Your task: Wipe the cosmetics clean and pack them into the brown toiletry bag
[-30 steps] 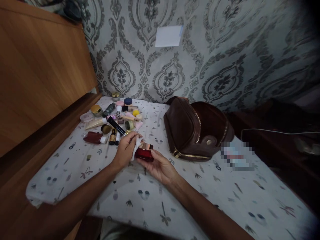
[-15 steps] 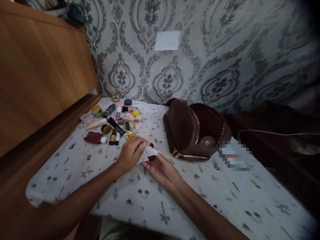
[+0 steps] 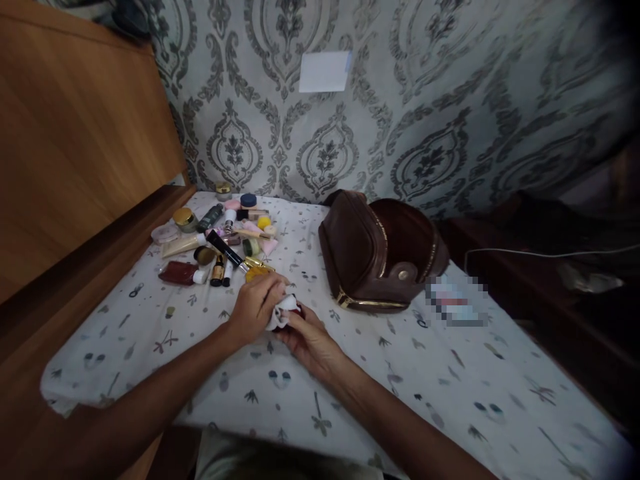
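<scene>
My left hand (image 3: 256,305) is closed on a white cloth (image 3: 283,312), pressing it against a small dark red item (image 3: 299,311). Fingers of my right hand (image 3: 311,340) wrap around that red item from the right; most of it is hidden by the cloth and fingers. Just beyond my left hand lie a yellow-gold item (image 3: 257,272) and a black brush (image 3: 226,249). Farther left are a dark red bottle with a white cap (image 3: 180,273), a beige tube (image 3: 181,246), a gold-lidded jar (image 3: 185,219) and several other cosmetics.
An open brown bag (image 3: 356,250) stands right of my hands on the patterned white cloth-covered table (image 3: 350,393). A blurred packet (image 3: 455,300) lies beside it. Wooden furniture (image 3: 85,113) borders the left, the papered wall the back. A thin white cable (image 3: 540,253) crosses at right.
The white cloth is now bunched more tightly around the red item, and my right fingers have closed in on it. The whole view has shifted slightly.
</scene>
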Demonstrator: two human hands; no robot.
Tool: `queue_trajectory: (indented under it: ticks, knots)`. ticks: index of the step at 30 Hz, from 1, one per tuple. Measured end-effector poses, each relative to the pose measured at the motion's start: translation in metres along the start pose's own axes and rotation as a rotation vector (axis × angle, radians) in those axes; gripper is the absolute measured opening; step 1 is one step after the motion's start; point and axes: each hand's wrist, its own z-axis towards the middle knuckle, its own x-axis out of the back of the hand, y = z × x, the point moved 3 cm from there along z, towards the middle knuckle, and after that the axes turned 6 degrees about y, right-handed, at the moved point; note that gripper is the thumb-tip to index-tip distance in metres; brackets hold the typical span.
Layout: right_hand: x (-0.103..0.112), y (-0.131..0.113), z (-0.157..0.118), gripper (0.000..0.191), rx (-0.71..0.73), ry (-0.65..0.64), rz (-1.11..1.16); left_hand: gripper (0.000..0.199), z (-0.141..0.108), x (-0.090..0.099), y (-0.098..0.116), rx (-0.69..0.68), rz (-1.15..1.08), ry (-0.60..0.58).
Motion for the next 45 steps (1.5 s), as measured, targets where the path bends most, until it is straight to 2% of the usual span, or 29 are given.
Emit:
queue_trajectory:
  ticks: [3, 5, 8, 12, 15, 18, 22, 24, 28, 34, 37, 39, 43, 45]
  knots:
    - [0.003, -0.004, 0.002, 0.033, -0.004, 0.051, 0.096, 0.039, -0.002, -0.002, 0.011, -0.241, -0.032, -0.109]
    - [0.007, -0.008, 0.004, 0.031, -0.035, 0.069, 0.179, 0.04, -0.002, -0.003, 0.013, -0.321, -0.017, -0.202]
    - [0.01, -0.013, 0.005, 0.025, -0.107, 0.046, 0.235, 0.034, 0.002, -0.004, 0.008, -0.218, -0.027, -0.242]
    - [0.008, -0.015, 0.004, 0.021, -0.18, -0.028, 0.232, 0.03, 0.007, -0.002, -0.004, 0.044, -0.098, -0.114]
    - [0.006, -0.016, 0.004, 0.019, -0.19, -0.059, 0.251, 0.033, 0.007, -0.002, -0.007, 0.133, -0.117, -0.053]
    - [0.007, -0.017, 0.006, 0.016, -0.145, -0.067, 0.286, 0.034, 0.005, -0.003, -0.004, 0.061, -0.088, -0.036]
    - [0.009, -0.019, 0.009, 0.012, -0.073, -0.063, 0.323, 0.033, -0.003, -0.008, 0.004, -0.252, 0.026, -0.099]
    - [0.01, -0.02, 0.009, 0.015, -0.053, -0.051, 0.319, 0.036, -0.005, -0.01, 0.006, -0.319, 0.074, -0.13]
    - [0.01, -0.018, 0.008, 0.018, -0.046, -0.048, 0.268, 0.034, -0.003, -0.01, 0.006, -0.236, 0.045, -0.106]
    - [0.004, -0.015, 0.003, 0.017, -0.119, -0.093, 0.248, 0.031, 0.005, -0.001, -0.004, 0.053, -0.069, 0.001]
    - [0.004, -0.018, 0.002, 0.016, -0.131, -0.07, 0.286, 0.034, 0.004, -0.001, -0.007, 0.149, -0.121, -0.001]
    - [0.005, -0.021, 0.003, 0.016, -0.141, -0.051, 0.322, 0.035, 0.003, -0.004, -0.007, 0.136, -0.142, -0.032]
    - [0.005, -0.022, 0.005, 0.027, -0.193, -0.056, 0.362, 0.045, -0.003, -0.009, -0.003, -0.064, -0.088, -0.15]
    - [0.004, -0.022, 0.004, 0.029, -0.195, -0.065, 0.363, 0.051, -0.005, -0.011, -0.002, -0.116, -0.044, -0.182]
